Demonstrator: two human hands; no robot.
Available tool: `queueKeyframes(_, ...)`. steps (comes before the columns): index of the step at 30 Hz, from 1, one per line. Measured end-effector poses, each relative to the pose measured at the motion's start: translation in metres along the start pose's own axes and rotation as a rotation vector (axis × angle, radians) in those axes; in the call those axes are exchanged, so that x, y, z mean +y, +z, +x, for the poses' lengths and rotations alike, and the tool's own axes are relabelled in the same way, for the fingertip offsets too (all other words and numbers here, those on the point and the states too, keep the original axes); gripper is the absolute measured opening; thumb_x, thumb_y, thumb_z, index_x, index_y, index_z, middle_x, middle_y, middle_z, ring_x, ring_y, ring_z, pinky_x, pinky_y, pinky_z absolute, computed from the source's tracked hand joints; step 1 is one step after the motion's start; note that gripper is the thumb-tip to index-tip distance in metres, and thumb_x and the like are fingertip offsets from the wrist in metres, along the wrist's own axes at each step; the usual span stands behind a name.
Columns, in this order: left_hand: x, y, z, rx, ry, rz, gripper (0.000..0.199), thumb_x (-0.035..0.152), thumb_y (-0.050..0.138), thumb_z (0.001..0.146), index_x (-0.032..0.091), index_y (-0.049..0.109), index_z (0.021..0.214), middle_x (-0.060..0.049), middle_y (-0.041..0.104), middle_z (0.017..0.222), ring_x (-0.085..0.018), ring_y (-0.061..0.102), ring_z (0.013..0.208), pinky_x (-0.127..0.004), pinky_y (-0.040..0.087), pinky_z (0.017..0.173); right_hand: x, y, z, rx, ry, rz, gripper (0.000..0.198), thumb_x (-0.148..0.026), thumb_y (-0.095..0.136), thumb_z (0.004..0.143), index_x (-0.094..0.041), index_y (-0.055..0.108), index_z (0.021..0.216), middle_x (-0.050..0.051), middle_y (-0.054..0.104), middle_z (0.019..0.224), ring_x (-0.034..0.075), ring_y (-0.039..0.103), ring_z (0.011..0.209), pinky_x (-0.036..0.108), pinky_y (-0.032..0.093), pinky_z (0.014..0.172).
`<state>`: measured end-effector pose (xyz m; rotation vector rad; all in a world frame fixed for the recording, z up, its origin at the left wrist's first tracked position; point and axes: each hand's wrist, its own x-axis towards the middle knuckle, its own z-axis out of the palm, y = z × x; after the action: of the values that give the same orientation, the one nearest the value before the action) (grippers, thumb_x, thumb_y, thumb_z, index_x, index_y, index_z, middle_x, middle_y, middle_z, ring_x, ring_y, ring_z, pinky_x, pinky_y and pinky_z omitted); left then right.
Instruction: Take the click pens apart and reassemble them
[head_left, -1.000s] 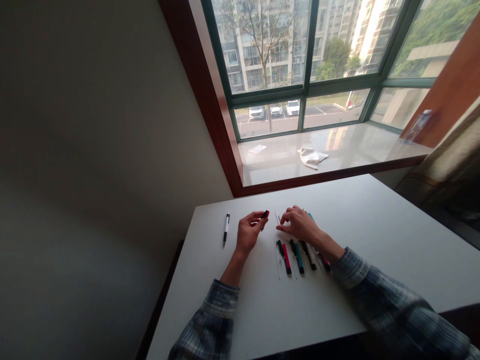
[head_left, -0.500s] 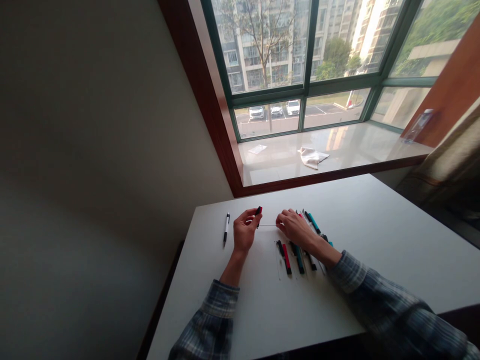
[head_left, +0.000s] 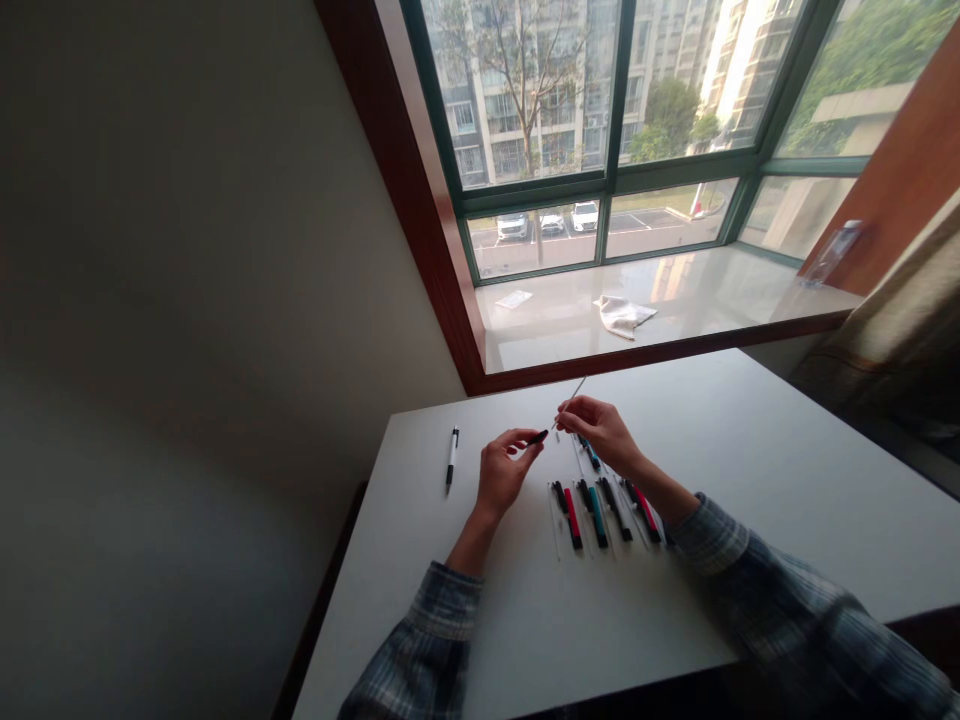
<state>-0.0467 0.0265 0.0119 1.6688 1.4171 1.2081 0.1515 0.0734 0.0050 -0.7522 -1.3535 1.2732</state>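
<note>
My left hand [head_left: 504, 473] pinches a dark pen barrel [head_left: 538, 437] above the white table, its tip pointing right. In my right hand [head_left: 606, 432] a thin pen refill [head_left: 578, 387] is held between thumb and fingers, slanting up to the right. Its lower end is close to the barrel's tip; whether they touch I cannot tell. Below the right hand lie pen parts in a row: a red barrel [head_left: 573, 518], a teal barrel [head_left: 598, 516] and others, with black pieces and thin refills between them. More parts, one teal and black [head_left: 589, 452], are partly hidden behind that hand.
An assembled white and black pen [head_left: 451, 460] lies left of my hands on the white table [head_left: 592, 620]. Beyond the table's back edge is a window sill [head_left: 547, 345] with a crumpled cloth [head_left: 626, 316] and a clear bottle [head_left: 831, 252]. A wall stands at left.
The refill has gone from lying level between my hands to slanting upward in my right hand, which has risen. My left hand has shifted right with the barrel, which has turned toward the refill.
</note>
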Motion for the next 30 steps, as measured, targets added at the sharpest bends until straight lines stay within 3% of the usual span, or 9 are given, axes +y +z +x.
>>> queueKeyframes(5,0.003,0.001,-0.001,-0.020,0.032,0.026,0.020,0.037,0.075,0.086,0.024,0.081,0.100,-0.005,0.080,0.102,-0.022,0.069,0.089,-0.037,0.053,0.082,0.001,0.003,-0.003,-0.064,0.014,-0.080,0.028,-0.046,0.079,0.083,-0.020,0.073,0.090,0.007,0.078,0.097,0.021,0.073,0.086,0.035,0.058,0.080)
queueKeyframes(11,0.000,0.003,0.003,-0.035,-0.023,-0.139,0.027,0.042,0.080,0.081,0.021,0.081,0.099,-0.008,0.079,0.098,-0.022,0.069,0.082,-0.036,0.054,0.077,-0.005,-0.002,-0.005,-0.137,-0.094,-0.479,0.028,-0.048,0.070,0.092,-0.025,0.079,0.106,0.006,0.079,0.101,0.022,0.072,0.086,0.036,0.056,0.077)
queueKeyframes(15,-0.002,0.001,0.006,0.004,-0.094,-0.387,0.032,0.041,0.084,0.077,0.018,0.079,0.099,-0.008,0.077,0.094,-0.021,0.068,0.083,-0.036,0.054,0.080,-0.001,-0.012,-0.003,-0.063,-0.203,-0.812,0.019,-0.030,0.068,0.097,-0.028,0.078,0.112,0.006,0.079,0.102,0.026,0.066,0.097,0.041,0.053,0.086)
queueKeyframes(20,-0.004,-0.003,0.009,0.101,-0.124,-0.582,0.030,0.037,0.087,0.075,0.020,0.079,0.098,-0.007,0.075,0.097,-0.018,0.065,0.086,-0.032,0.050,0.080,0.015,-0.020,0.000,-0.195,-0.247,-1.139,0.028,-0.013,0.063,0.096,-0.029,0.079,0.112,0.007,0.077,0.111,0.029,0.059,0.105,0.044,0.050,0.090)
queueKeyframes(26,-0.005,-0.002,0.009,0.140,-0.167,-0.580,0.030,0.037,0.088,0.074,0.020,0.080,0.098,-0.006,0.075,0.095,-0.017,0.063,0.083,-0.031,0.047,0.079,0.018,-0.019,0.006,-0.243,-0.235,-1.224,0.022,-0.018,0.066,0.096,-0.030,0.081,0.108,0.008,0.077,0.108,0.030,0.058,0.102,0.043,0.047,0.085)
queueKeyframes(30,-0.003,-0.001,0.009,0.153,-0.159,-0.561,0.031,0.037,0.088,0.073,0.019,0.080,0.097,-0.006,0.075,0.092,-0.017,0.063,0.081,-0.032,0.048,0.078,0.019,-0.019,0.009,-0.258,-0.249,-1.210,0.016,-0.021,0.068,0.096,-0.028,0.082,0.094,0.008,0.076,0.100,0.028,0.057,0.099,0.042,0.046,0.087)
